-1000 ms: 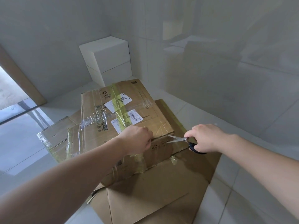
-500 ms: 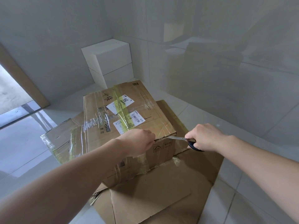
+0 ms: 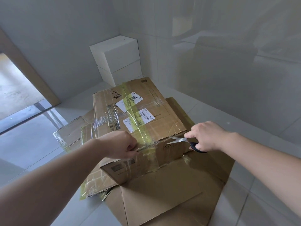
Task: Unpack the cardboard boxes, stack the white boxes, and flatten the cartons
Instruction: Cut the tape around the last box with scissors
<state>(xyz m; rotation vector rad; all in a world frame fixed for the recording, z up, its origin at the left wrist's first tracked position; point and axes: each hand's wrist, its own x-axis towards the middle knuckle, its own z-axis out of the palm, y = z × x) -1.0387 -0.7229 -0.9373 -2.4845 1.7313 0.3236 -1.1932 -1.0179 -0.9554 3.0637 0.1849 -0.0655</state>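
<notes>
A taped cardboard box [image 3: 146,111] with shipping labels sits on flattened cartons [image 3: 171,193] on the floor. My left hand [image 3: 120,144] grips the box's near top edge, fingers curled over the lid's rim. My right hand [image 3: 205,136] holds black-handled scissors [image 3: 180,141], whose blades are slightly apart and point left at the seam under the lid on the box's near side. Two white boxes [image 3: 118,61] stand stacked in the corner behind the cardboard box.
Another flattened, tape-wrapped carton [image 3: 70,136] lies to the left under the box. Glossy tiled walls close in at the back and right. A doorway [image 3: 14,88] opens at the far left. White tiled floor [image 3: 32,152] surrounds the cartons.
My left hand has slid left along the box's near edge, uncovering the yellow tape seam. The scissors stay at the right part of the seam. The view has shifted slightly.
</notes>
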